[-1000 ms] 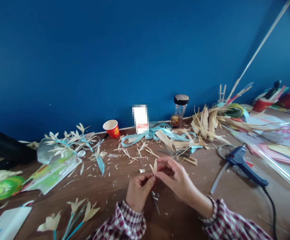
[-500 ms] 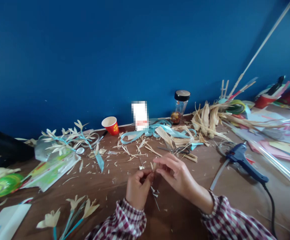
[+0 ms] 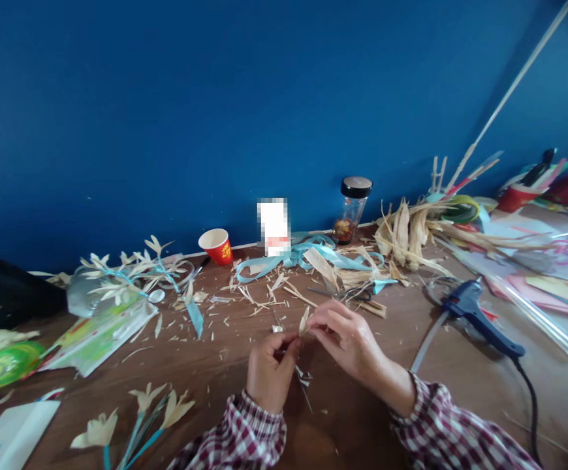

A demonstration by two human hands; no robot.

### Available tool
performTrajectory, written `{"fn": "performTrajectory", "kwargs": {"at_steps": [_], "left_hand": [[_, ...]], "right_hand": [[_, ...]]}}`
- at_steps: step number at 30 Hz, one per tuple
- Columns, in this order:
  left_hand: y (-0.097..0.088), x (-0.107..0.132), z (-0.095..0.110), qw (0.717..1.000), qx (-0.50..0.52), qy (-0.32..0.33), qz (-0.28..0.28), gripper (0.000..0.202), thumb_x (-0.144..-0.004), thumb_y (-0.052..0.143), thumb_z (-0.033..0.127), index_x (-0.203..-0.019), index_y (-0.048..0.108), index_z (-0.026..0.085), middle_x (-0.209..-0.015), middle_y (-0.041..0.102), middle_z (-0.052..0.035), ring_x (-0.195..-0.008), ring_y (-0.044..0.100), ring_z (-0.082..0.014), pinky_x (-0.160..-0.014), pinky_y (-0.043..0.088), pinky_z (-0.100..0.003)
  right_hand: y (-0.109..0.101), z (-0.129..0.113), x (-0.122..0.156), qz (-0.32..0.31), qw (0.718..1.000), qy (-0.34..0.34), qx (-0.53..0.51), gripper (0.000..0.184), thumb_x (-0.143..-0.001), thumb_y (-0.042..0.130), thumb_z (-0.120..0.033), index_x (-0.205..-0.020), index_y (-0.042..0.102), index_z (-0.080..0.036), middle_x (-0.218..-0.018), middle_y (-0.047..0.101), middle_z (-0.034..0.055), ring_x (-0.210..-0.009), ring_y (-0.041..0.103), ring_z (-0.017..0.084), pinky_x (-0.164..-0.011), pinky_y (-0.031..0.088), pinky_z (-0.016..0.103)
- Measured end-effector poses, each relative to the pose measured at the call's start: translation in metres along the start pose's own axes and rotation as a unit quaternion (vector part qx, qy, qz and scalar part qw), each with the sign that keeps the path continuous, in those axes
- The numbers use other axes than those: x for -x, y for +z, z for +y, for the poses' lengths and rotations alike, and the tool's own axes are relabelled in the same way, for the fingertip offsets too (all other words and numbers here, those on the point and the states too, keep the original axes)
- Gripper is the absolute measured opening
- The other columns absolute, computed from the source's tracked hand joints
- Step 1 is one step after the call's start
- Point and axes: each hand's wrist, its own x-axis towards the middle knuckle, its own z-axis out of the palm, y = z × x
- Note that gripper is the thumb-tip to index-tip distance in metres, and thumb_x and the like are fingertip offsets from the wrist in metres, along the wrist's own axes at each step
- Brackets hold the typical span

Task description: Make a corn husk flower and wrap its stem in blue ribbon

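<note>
Head: petal (image 3: 304, 322) well away from wall (image 3: 284, 98)

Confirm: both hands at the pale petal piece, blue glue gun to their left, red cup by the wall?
One slip: the head view shows the blue glue gun to their right. The left hand and right hand are at the pale petal piece, and the red cup stands by the wall.

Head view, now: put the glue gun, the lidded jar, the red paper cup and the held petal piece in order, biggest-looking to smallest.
1. Glue gun
2. Lidded jar
3. Red paper cup
4. Held petal piece, partly covered by fingertips
</note>
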Motion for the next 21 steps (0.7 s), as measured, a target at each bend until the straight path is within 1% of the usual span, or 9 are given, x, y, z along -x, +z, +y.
{"fn": "performTrajectory", "kwargs": {"at_steps": [3, 6, 8, 10, 12, 16, 21], "left_hand": [[-0.0001, 0.001, 0.0018, 1.0, -0.023, 0.019, 0.007, 0.018, -0.077, 0.059, 0.03, -0.083, 0.072, 0.017, -0.069, 0.071, -0.0036, -0.063, 0.064, -0.0186, -0.056, 0.048, -0.026], [-0.0006, 0.0019, 0.0045, 0.998, -0.038, 0.054, 0.018, 0.017, -0.079, 0.057, 0.027, -0.083, 0.071, 0.018, -0.073, 0.071, -0.0039, -0.068, 0.064, -0.0187, -0.061, 0.049, -0.027], [-0.0011, 0.0024, 0.006, 0.995, -0.048, 0.081, 0.018, 0.017, -0.08, 0.055, 0.025, -0.082, 0.07, 0.018, -0.078, 0.071, -0.0046, -0.072, 0.064, -0.0187, -0.064, 0.048, -0.027], [-0.0013, 0.0029, 0.0068, 0.994, -0.056, 0.097, 0.016, 0.017, -0.081, 0.054, 0.023, -0.082, 0.07, 0.018, -0.079, 0.071, -0.0048, -0.073, 0.064, -0.0182, -0.065, 0.048, -0.026], [-0.001, 0.0034, 0.0068, 0.993, -0.061, 0.098, 0.02, 0.017, -0.082, 0.054, 0.023, -0.082, 0.069, 0.018, -0.079, 0.071, -0.0047, -0.073, 0.064, -0.0177, -0.065, 0.048, -0.026], [-0.0001, 0.0044, 0.0063, 0.993, -0.066, 0.096, 0.035, 0.016, -0.081, 0.055, 0.024, -0.081, 0.069, 0.017, -0.078, 0.071, -0.0045, -0.071, 0.064, -0.0178, -0.064, 0.048, -0.026], [0.0, 0.0053, 0.0066, 0.995, -0.056, 0.071, 0.044, 0.018, -0.08, 0.055, 0.027, -0.079, 0.07, 0.016, -0.063, 0.067, -0.0019, -0.058, 0.061, -0.0164, -0.056, 0.046, -0.024]], "right_hand": [[-0.0009, -0.0016, -0.0005, -0.018, 1.0, 0.019, -0.004, 0.014, -0.084, 0.051, -0.014, -0.087, 0.062, -0.022, -0.085, 0.061, 0.0047, -0.076, 0.058, 0.016, -0.066, 0.048, 0.027], [-0.0014, -0.0031, -0.0011, -0.039, 0.998, 0.051, -0.018, 0.01, -0.082, 0.053, -0.013, -0.083, 0.06, -0.021, -0.08, 0.06, 0.0027, -0.07, 0.057, 0.014, -0.062, 0.046, 0.026], [-0.0016, -0.0033, -0.0014, -0.046, 0.997, 0.059, -0.033, 0.01, -0.081, 0.054, -0.013, -0.081, 0.06, -0.021, -0.08, 0.06, 0.0025, -0.071, 0.057, 0.014, -0.063, 0.046, 0.026], [-0.0019, -0.0029, -0.0017, -0.05, 0.996, 0.053, -0.046, 0.012, -0.082, 0.054, -0.013, -0.083, 0.062, -0.021, -0.083, 0.061, 0.0034, -0.075, 0.058, 0.015, -0.066, 0.047, 0.027], [-0.0019, -0.0025, -0.0018, -0.05, 0.997, 0.043, -0.05, 0.014, -0.083, 0.053, -0.014, -0.085, 0.064, -0.022, -0.085, 0.062, 0.0042, -0.079, 0.059, 0.016, -0.069, 0.048, 0.028], [-0.0013, -0.0021, -0.0017, -0.05, 0.998, 0.033, -0.036, 0.015, -0.085, 0.052, -0.015, -0.084, 0.065, -0.022, -0.084, 0.063, 0.0044, -0.08, 0.06, 0.016, -0.071, 0.048, 0.028], [0.0012, -0.0005, 0.0, -0.046, 0.999, 0.016, -0.004, 0.014, -0.086, 0.052, -0.016, -0.084, 0.065, -0.022, -0.081, 0.062, 0.0042, -0.077, 0.059, 0.016, -0.068, 0.047, 0.027]]}}
